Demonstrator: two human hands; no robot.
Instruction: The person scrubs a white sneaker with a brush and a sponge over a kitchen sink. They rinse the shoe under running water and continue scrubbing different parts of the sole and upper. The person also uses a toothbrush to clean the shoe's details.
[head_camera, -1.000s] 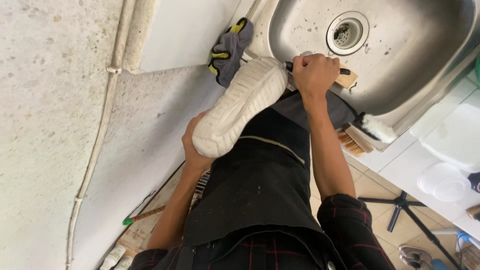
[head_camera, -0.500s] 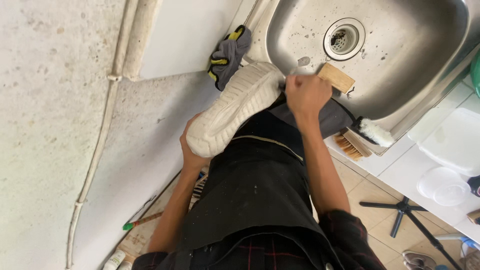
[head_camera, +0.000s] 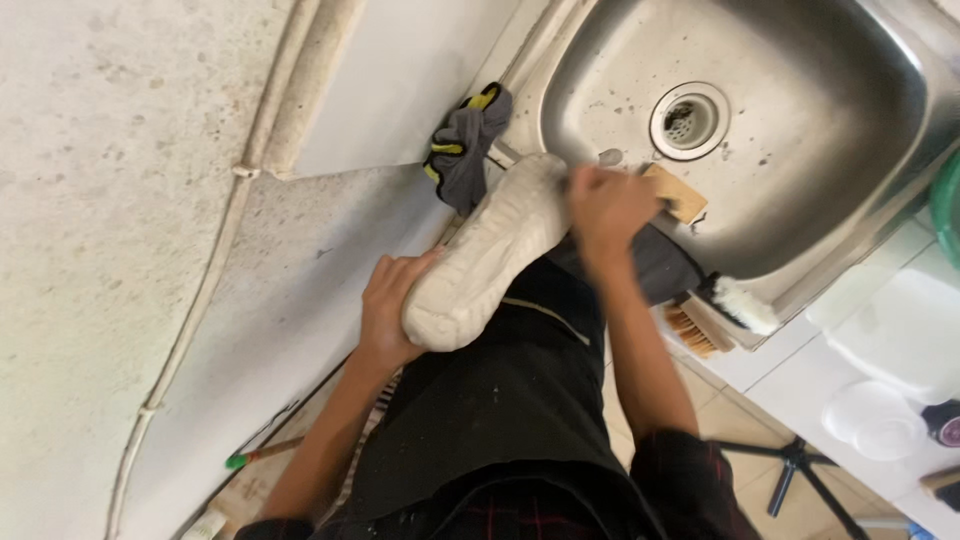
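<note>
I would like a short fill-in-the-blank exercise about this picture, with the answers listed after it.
1. The left hand holds the heel end of a cream-white ____.
2. The right hand presses a wooden brush against the shoe, above a steel ____.
3. A grey glove with ____ trim lies at the sink's corner.
4. On the sink's rim rest two more ____.

Answers: shoe; sink; yellow; brushes

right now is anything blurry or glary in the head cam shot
Head view: the right hand is smeared by motion blur, and so is the wooden brush it holds; the left hand and the white shoe are sharper. The steel sink shows soft sheen, no harsh glare. Light is even, shadows faint. The frame is tilted.
</note>
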